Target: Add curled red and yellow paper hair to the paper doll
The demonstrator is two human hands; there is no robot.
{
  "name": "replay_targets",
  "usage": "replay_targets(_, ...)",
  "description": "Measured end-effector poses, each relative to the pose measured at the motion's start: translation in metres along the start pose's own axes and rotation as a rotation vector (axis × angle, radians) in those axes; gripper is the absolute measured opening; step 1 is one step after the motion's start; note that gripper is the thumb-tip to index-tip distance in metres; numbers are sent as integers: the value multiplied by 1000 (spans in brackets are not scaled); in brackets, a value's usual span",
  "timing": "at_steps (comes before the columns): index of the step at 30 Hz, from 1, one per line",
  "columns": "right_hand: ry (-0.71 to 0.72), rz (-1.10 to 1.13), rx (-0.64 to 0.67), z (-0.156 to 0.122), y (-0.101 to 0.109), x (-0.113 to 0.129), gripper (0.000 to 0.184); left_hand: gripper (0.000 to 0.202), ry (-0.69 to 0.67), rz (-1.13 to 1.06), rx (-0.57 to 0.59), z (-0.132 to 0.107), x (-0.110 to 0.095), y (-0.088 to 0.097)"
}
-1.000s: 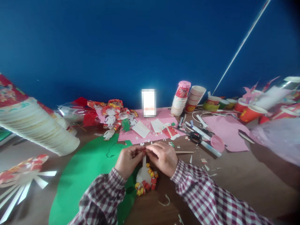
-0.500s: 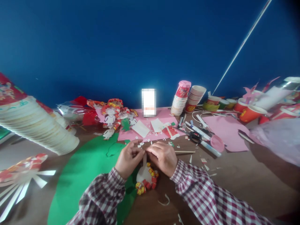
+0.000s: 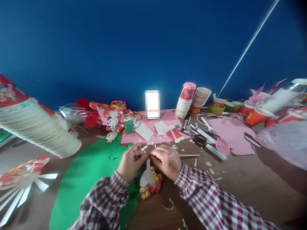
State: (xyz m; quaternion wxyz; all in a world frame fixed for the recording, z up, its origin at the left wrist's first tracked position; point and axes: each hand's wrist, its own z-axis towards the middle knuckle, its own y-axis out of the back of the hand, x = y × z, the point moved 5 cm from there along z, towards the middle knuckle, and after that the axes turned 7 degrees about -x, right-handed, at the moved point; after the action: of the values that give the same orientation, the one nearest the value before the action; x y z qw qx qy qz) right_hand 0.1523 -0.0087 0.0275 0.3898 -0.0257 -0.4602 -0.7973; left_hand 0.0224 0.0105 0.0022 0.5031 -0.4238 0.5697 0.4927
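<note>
Low in the middle lies a cut paper cup (image 3: 146,180), with a round pale base and red and yellow strips curled along its lower and right edges. One uncurled white strip (image 3: 148,163) runs upward from it to my fingers. My left hand (image 3: 132,160) is closed in a pinch at the strip's far end. Opposite it, my right hand (image 3: 167,160) pinches the same end, its fingertips nearly meeting the left ones. The exact tip of the strip is hidden by my fingers.
A green paper sheet (image 3: 88,179) lies under my left arm. Stacked paper cups (image 3: 45,131) lean at left; more cup stacks (image 3: 183,107) stand behind. Scissors (image 3: 200,140), markers (image 3: 216,151) and pink paper (image 3: 233,135) are at right. Finished paper figures (image 3: 112,121) are piled back left.
Almost nothing differs. Both hands stay pinched at the strip's end, and the cut paper cup keeps its place.
</note>
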Motion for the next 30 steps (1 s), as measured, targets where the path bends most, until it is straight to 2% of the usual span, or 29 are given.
replay_targets(13,23,30,-8,0,1,0,12,51,78,-88,29,0,7,-1)
replay_targets(21,56,25,-20,-1,0,0,13,55,86,-124,5,2,11,0)
replay_targets(26,27,27,-53,1,4,1,14,52,118,-189,-3,4,16,-2)
replay_targets(30,11,64,-52,2,6,1,18,39,137,-192,28,4,18,-5)
